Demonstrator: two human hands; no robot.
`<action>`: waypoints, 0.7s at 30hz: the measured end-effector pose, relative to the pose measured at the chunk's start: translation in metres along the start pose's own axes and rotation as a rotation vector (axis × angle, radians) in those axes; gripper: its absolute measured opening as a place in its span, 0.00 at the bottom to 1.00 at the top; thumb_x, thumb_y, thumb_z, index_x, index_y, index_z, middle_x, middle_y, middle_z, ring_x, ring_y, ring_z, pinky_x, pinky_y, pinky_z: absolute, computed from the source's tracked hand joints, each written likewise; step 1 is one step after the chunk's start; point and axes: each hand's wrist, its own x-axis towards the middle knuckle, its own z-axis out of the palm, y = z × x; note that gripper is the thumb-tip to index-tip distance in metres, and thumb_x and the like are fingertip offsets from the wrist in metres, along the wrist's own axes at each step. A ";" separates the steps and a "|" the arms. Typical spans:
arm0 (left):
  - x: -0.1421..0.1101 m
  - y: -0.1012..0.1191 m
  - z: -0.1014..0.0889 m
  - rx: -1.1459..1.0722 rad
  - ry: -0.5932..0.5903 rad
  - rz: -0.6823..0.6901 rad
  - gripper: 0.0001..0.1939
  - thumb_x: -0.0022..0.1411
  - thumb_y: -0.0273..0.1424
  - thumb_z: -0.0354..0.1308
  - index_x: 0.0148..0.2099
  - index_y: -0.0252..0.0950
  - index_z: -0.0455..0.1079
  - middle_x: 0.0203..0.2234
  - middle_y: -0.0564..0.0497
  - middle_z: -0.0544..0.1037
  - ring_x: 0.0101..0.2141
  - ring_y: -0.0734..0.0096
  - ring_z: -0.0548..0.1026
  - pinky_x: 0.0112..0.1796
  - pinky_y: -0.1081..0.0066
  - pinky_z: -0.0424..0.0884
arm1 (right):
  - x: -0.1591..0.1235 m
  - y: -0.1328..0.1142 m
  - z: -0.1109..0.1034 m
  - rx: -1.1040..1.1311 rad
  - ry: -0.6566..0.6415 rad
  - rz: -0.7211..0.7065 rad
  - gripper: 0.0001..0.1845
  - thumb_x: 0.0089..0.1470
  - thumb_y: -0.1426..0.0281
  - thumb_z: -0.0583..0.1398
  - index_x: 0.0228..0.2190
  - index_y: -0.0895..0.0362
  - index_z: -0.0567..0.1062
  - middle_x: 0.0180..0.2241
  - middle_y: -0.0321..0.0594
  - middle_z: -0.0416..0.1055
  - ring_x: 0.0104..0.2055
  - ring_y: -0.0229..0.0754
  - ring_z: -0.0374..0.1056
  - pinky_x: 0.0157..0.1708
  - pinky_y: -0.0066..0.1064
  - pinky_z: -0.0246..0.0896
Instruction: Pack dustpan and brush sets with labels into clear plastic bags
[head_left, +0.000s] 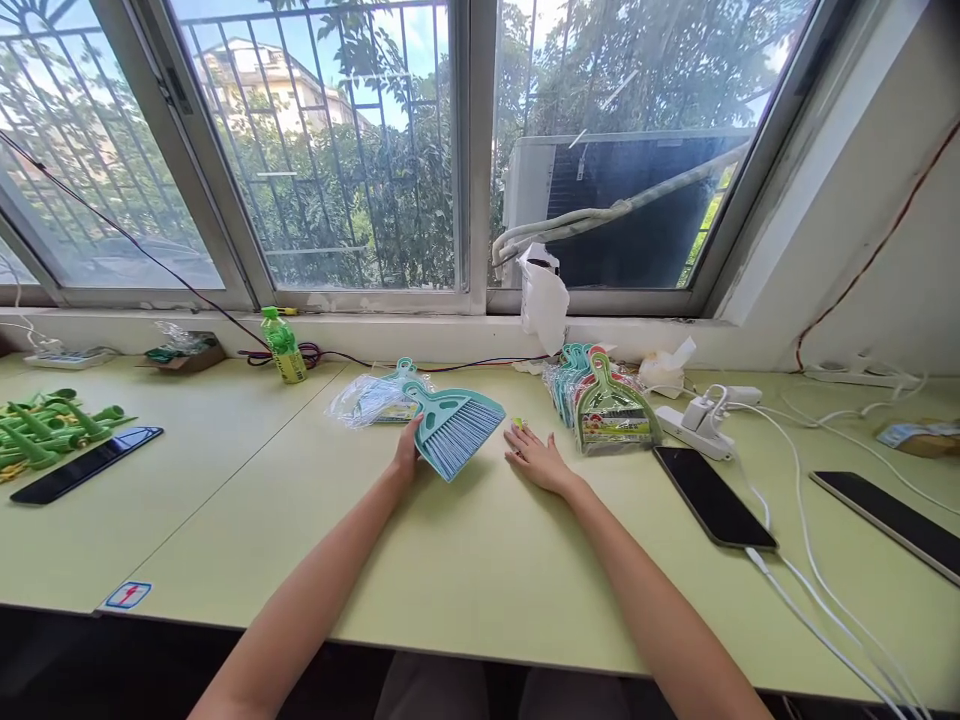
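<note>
My left hand (407, 450) grips a small teal hand brush (454, 428) by its left side, holding it just above the pale green table (480, 570). My right hand (538, 459) rests flat on the table to the right of the brush, fingers stretched out and holding nothing. Behind the brush lie clear plastic bags (367, 398) with another teal piece inside. Just right of my right hand stands a stack of packaged brush-and-dustpan sets (606, 405), with a green dustpan in front.
A black phone (712, 497) on a white cable lies at right, next to a white power strip (705, 418) and a dark tablet (892, 522). At left are a green bottle (283, 345), green plastic parts (52, 422) and a dark phone (86, 464). A window runs along the back.
</note>
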 end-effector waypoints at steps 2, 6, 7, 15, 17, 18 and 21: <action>-0.002 0.002 0.001 0.001 0.021 -0.010 0.21 0.51 0.46 0.60 0.40 0.34 0.72 0.31 0.49 0.78 0.32 0.64 0.76 0.36 0.67 0.71 | -0.001 0.012 -0.003 -0.003 0.007 -0.013 0.29 0.64 0.59 0.40 0.65 0.49 0.48 0.68 0.38 0.37 0.69 0.46 0.32 0.62 0.58 0.25; -0.005 0.006 0.004 0.123 0.008 0.078 0.22 0.52 0.48 0.56 0.38 0.34 0.71 0.30 0.48 0.77 0.32 0.62 0.75 0.36 0.65 0.70 | -0.001 0.024 -0.003 -0.018 0.217 0.025 0.26 0.62 0.69 0.44 0.60 0.51 0.61 0.65 0.41 0.51 0.66 0.46 0.45 0.63 0.53 0.34; -0.007 0.007 0.006 0.193 0.001 0.132 0.21 0.53 0.48 0.55 0.37 0.34 0.70 0.30 0.47 0.77 0.33 0.61 0.75 0.36 0.65 0.69 | -0.002 0.023 -0.004 -0.020 0.311 0.022 0.24 0.61 0.71 0.46 0.58 0.52 0.64 0.63 0.42 0.54 0.65 0.46 0.49 0.62 0.50 0.36; -0.066 0.005 0.039 0.816 -0.033 0.530 0.25 0.63 0.43 0.46 0.59 0.39 0.63 0.25 0.52 0.75 0.31 0.64 0.73 0.35 0.68 0.63 | -0.016 -0.054 -0.009 0.117 0.735 -0.266 0.13 0.63 0.65 0.51 0.45 0.53 0.72 0.46 0.43 0.71 0.48 0.45 0.66 0.47 0.36 0.53; -0.083 0.003 0.048 0.926 -0.045 0.555 0.27 0.65 0.42 0.45 0.62 0.36 0.59 0.17 0.56 0.68 0.23 0.67 0.69 0.30 0.70 0.60 | -0.020 -0.070 -0.009 0.201 0.739 -0.240 0.15 0.62 0.62 0.53 0.46 0.56 0.70 0.41 0.43 0.72 0.42 0.44 0.67 0.41 0.33 0.56; -0.089 0.002 0.051 0.955 -0.060 0.580 0.28 0.65 0.42 0.44 0.63 0.35 0.59 0.15 0.57 0.65 0.21 0.68 0.66 0.28 0.71 0.58 | -0.021 -0.075 -0.009 0.240 0.744 -0.212 0.15 0.61 0.61 0.54 0.44 0.57 0.70 0.38 0.43 0.71 0.39 0.43 0.67 0.38 0.32 0.56; -0.096 0.001 0.050 0.956 -0.141 0.691 0.28 0.66 0.42 0.43 0.62 0.31 0.61 0.14 0.58 0.61 0.18 0.72 0.62 0.25 0.71 0.55 | -0.024 -0.079 -0.014 0.315 0.764 -0.164 0.12 0.59 0.60 0.55 0.36 0.55 0.72 0.35 0.40 0.70 0.33 0.41 0.66 0.32 0.29 0.54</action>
